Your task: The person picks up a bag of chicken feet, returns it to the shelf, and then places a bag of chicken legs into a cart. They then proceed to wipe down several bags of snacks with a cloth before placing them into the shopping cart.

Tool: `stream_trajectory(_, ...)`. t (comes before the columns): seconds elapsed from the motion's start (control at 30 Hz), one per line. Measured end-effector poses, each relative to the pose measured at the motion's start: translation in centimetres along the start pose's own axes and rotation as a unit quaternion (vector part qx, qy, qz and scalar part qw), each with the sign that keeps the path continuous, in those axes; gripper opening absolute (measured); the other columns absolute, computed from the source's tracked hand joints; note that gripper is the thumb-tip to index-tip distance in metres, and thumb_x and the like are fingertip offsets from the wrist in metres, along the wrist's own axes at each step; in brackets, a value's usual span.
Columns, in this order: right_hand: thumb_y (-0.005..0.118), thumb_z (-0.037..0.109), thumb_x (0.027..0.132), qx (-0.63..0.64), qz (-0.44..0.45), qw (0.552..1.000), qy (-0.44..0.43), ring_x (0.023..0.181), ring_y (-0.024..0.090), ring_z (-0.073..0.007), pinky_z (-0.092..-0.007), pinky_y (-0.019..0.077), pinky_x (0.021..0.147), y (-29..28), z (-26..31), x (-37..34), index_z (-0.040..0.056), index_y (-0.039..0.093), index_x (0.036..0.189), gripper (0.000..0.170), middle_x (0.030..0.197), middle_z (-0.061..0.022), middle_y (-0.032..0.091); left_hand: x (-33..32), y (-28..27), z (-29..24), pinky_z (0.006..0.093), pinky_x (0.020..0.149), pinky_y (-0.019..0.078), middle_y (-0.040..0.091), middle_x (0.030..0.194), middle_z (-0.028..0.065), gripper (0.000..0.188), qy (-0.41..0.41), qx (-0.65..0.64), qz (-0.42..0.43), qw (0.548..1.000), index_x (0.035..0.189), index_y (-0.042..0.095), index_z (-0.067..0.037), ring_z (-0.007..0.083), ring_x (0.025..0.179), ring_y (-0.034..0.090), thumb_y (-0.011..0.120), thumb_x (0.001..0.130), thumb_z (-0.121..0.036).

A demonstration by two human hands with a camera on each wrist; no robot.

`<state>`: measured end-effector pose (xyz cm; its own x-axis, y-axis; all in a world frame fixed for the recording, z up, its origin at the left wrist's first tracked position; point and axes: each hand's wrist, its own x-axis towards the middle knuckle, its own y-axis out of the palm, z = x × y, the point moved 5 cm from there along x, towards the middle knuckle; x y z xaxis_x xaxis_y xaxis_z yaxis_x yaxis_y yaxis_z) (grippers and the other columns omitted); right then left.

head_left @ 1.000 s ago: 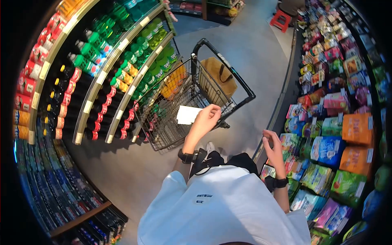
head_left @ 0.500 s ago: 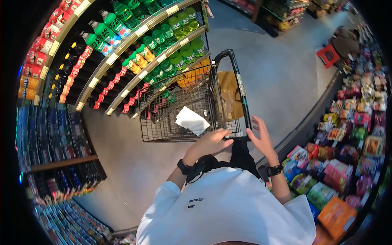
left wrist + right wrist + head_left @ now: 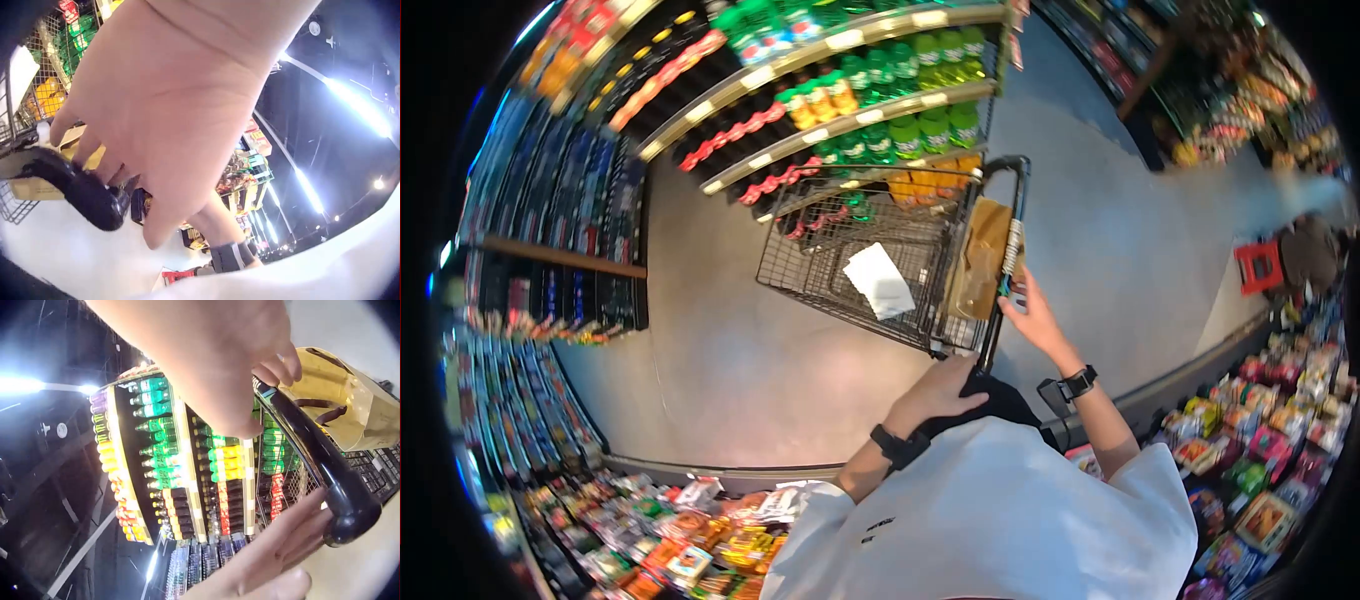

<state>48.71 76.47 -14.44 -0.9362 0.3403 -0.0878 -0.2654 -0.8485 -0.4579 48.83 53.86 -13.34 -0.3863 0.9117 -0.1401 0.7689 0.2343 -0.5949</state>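
Right hand [image 3: 1037, 322] now on cart handle [image 3: 1013, 240] — cart [image 3: 840, 312] turned, lower-left packets [image 3: 685, 535] newly in view

Shop aisle with smooth grey floor [image 3: 710, 400]; tiered drinks shelving [image 3: 845, 40] with pale price rails, stocked with green, orange and dark bottles, upper left to upper centre of the head view; shelving with a brown ledge [image 3: 565, 257], left. Displays of packaged goods [image 3: 660, 545] at lower left and right; dark-framed shelving [image 3: 1150, 85], upper right; red stool [image 3: 1258, 268], right edge. Dark ceiling [image 3: 106, 450] with beams, upper left of the right wrist view; bright tube lights [image 3: 359, 106], right side of the left wrist view.
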Motion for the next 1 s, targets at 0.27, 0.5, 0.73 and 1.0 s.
stream_trajectory(0.27, 0.071, 0.046, 0.094, -0.027, -0.018, 0.999, 0.024, 0.120, 0.061, -0.0364, -0.0428, 0.0537, 0.094, -2.5, -3.0, 4.0, -0.0052, 0.012, 0.157, 0.100, 0.136, -0.0295, 0.053, -8.4, 1.3, 2.2, 0.0448, 0.099, 0.0480, 0.063, 0.119, 0.0238, 0.069, -0.089, -0.047, -0.090, 0.991, 0.133, 0.055, 0.000, 0.0401, 0.115, 0.059, 0.071, 0.087, -0.049)
stream_trajectory(0.5, 0.071, 0.049, 0.093, 0.076, 0.094, 0.984, 0.131, 0.098, 0.069, -0.0276, -0.0363, 0.0576, 0.085, -0.2, -0.5, 6.1, -0.0079, 0.023, 0.148, 0.093, 0.119, -0.0236, 0.063, -15.0, -1.7, 1.8, 0.0425, 0.087, 0.0502, 0.072, 0.095, 0.0183, 0.056, -0.287, 0.022, -0.096, 0.953, 0.113, 0.067, -0.005, 0.0377, 0.095, 0.066, 0.070, 0.085, -0.052)
stream_trajectory(0.73, 0.070, 0.037, 0.095, 0.027, 0.290, 0.945, 0.149, 0.064, 0.070, -0.0165, -0.0259, 0.0559, 0.053, 3.1, -1.1, 7.0, -0.0056, 0.047, 0.101, 0.048, 0.077, -0.0117, 0.065, -13.7, -0.1, 4.7, 0.0434, 0.087, 0.0537, 0.071, 0.105, 0.0239, 0.075, -0.371, -0.111, -0.124, 0.914, 0.133, 0.059, -0.007, 0.0403, 0.099, 0.069, 0.067, 0.084, -0.064)
stream_trajectory(1.0, 0.064, 0.020, 0.090, -0.032, 0.355, 0.932, 0.069, 0.069, 0.054, -0.0129, -0.0312, 0.0443, 0.063, 11.8, -2.7, 6.9, -0.0005, 0.066, 0.088, 0.020, 0.077, -0.0012, 0.060, -19.5, -2.1, 4.5, 0.0464, 0.091, 0.0412, 0.073, 0.097, 0.0134, 0.063, -0.534, 0.082, -0.238, 0.807, 0.107, 0.072, -0.013, 0.0304, 0.099, 0.068, 0.069, 0.078, -0.068)
